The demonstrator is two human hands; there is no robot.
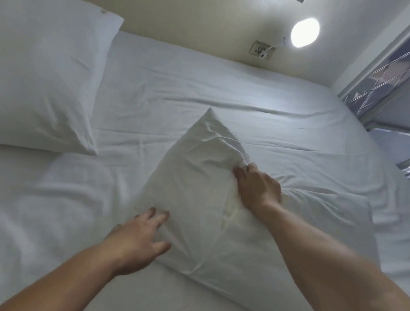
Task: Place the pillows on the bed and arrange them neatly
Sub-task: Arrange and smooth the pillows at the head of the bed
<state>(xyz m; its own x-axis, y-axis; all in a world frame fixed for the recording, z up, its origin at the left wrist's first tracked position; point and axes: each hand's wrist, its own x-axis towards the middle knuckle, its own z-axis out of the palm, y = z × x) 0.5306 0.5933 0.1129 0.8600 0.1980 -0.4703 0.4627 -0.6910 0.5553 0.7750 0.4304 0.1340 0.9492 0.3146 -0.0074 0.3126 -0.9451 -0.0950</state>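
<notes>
Your right hand [257, 188] bunches the near pillow [193, 193] on the bed [258, 97]; your left hand [139, 240], fingers spread, rests against its edge.

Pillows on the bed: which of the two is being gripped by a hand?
The crumpled pillow mid-bed. The right hand bunches its fabric and the left hand rests on its edge. The other pillow, far left, lies untouched.

My right hand [257, 188] grabs a bunch of the white pillow [193, 193] on the bed [258, 97]. My left hand [138, 240] is open, touching it. Another pillow [35, 67] lies far left.
</notes>
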